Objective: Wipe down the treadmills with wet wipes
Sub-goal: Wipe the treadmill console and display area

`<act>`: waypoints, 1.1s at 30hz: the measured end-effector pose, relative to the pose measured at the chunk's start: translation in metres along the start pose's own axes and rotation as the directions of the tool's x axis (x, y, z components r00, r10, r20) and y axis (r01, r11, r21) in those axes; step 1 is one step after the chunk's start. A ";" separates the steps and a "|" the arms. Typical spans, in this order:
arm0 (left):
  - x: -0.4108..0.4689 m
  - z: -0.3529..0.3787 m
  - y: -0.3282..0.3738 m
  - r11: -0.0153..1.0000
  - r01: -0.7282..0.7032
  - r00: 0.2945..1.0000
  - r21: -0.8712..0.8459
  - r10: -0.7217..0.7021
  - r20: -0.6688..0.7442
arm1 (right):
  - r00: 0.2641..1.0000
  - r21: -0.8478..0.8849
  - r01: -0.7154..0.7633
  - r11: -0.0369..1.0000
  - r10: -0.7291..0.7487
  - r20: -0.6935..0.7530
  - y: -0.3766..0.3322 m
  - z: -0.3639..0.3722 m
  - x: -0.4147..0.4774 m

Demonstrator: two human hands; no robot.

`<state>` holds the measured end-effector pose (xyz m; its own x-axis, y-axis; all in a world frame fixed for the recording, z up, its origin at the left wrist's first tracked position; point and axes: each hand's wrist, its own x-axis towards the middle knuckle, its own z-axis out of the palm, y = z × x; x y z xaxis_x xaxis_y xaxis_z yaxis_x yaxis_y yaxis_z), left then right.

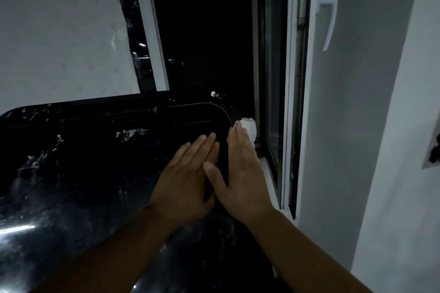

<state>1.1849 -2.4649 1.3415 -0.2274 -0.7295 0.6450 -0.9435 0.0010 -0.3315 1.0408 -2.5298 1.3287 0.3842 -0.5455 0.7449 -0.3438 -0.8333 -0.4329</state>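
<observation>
The treadmill's glossy black console (83, 162) fills the lower left, streaked with wet smears and reflections. My left hand (185, 178) lies flat on it, fingers together and extended. My right hand (240, 173) presses a white wet wipe (248, 126) against the console's far right corner, beside the window frame. Only the wipe's upper part shows past my fingertips. The two hands touch at the thumbs.
An open window (204, 31) shows darkness outside. Its white frame and sash (292, 78) stand right beside my right hand, with a white handle (329, 21) higher up. A grey wall (357, 126) is on the right, with a socket plate (432, 147) at the edge.
</observation>
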 end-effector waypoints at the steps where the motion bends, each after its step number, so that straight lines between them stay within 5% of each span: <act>1: 0.000 0.000 -0.002 1.000 -0.010 1.000 0.002 0.010 0.002 | 0.999 -0.014 0.032 0.999 -0.032 0.014 0.002 0.001 -0.009; 4: 0.008 -0.002 -0.012 0.999 -0.022 1.000 0.040 0.022 0.009 | 0.995 -0.015 0.098 0.995 -0.097 0.029 0.013 -0.002 -0.019; 8: 0.017 -0.001 -0.019 1.000 0.018 1.000 0.012 -0.018 0.017 | 0.999 0.025 -0.033 0.999 0.033 0.010 0.007 -0.004 0.040; 13: 0.015 0.001 -0.018 1.000 0.002 1.000 0.017 -0.002 0.014 | 0.992 -0.087 0.125 0.988 -0.122 0.036 0.014 -0.003 0.008; 18: 0.017 0.000 -0.018 0.999 -0.004 1.000 -0.033 0.004 0.010 | 1.000 0.011 -0.027 1.000 0.026 0.007 0.002 -0.004 0.070; 21: 0.018 -0.003 -0.022 0.998 -0.034 0.999 -0.049 0.034 0.005 | 0.999 -0.071 0.049 0.996 -0.050 -0.006 -0.008 -0.001 0.079; 24: 0.019 -0.011 -0.036 0.999 -0.003 1.000 0.046 0.003 0.014 | 0.988 -0.099 0.153 0.983 -0.153 0.001 0.005 -0.006 0.063; 29: 0.017 -0.014 -0.048 0.997 -0.010 0.999 0.076 0.007 0.043 | 1.000 -0.007 0.020 1.000 -0.020 0.013 -0.014 -0.009 0.086; 33: 0.016 -0.017 -0.047 0.986 -0.029 1.000 0.162 0.026 0.016 | 0.994 -0.034 0.103 0.994 -0.102 0.025 -0.014 -0.014 0.085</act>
<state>1.2215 -2.4655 1.3790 -0.2482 -0.7402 0.6249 -0.8850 -0.0891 -0.4570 1.0665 -2.5637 1.4048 0.4390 -0.4597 0.7720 -0.3310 -0.8815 -0.3367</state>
